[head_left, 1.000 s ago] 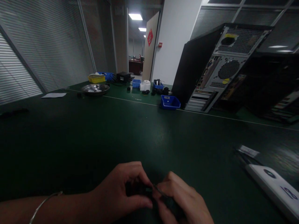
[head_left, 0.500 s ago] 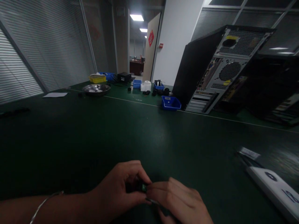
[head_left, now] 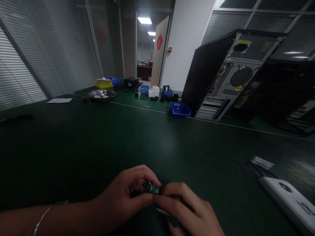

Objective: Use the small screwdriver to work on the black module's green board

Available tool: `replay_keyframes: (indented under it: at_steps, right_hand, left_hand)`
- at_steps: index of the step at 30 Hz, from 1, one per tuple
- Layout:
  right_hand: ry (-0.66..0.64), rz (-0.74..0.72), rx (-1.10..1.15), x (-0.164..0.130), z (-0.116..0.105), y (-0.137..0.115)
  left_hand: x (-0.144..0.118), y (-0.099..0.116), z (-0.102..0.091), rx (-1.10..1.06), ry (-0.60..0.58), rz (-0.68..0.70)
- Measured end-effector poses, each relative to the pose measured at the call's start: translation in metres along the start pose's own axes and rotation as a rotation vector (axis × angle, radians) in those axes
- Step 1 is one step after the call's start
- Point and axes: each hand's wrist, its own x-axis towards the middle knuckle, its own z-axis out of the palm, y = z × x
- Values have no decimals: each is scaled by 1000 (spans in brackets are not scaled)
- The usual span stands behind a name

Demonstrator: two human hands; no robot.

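Currently, left hand [head_left: 123, 200] and right hand [head_left: 189, 213] at near edge of bench [head_left: 98, 141], fingers of both pinching small green circuit board [head_left: 153, 188], white device [head_left: 290, 200] lying well apart toward right edge.

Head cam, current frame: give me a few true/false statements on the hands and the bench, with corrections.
1. Both hands grip a small green circuit board. True: the left hand and right hand pinch it between their fingertips.
2. The computer tower lies flat with its side panel up. False: it stands up, leaning, with its rear panel facing the camera.
3. A blue bin sits on the green table near the tower. True.
4. The metal bowl is next to the right hand. False: it is far off, at the table's left rear.
5. A white device lies at the right of the table. True.
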Motion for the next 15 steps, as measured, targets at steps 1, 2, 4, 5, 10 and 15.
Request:
replay_keyframes:
  at_steps: [1, 2, 4, 5, 10, 15]
  right_hand:
    - [6, 36, 54, 0, 0, 1]
    - [10, 70, 100, 1, 0, 2]
    - [27, 137, 158, 3, -2, 3]
    - [37, 170, 177, 4, -2, 3]
    - [16, 302, 223, 7, -1, 2]
    - [-31, 355, 237, 7, 0, 1]
  left_hand:
    - [0, -1, -1, -7, 5, -10]
    - [-1, -2, -1, -20, 10, -22]
    - [0, -2, -2, -67, 10, -49]
    - [0, -2, -1, -94, 9, -61]
    - [0, 0, 1, -177, -15, -127]
    - [-2, -5, 0, -73, -23, -137]
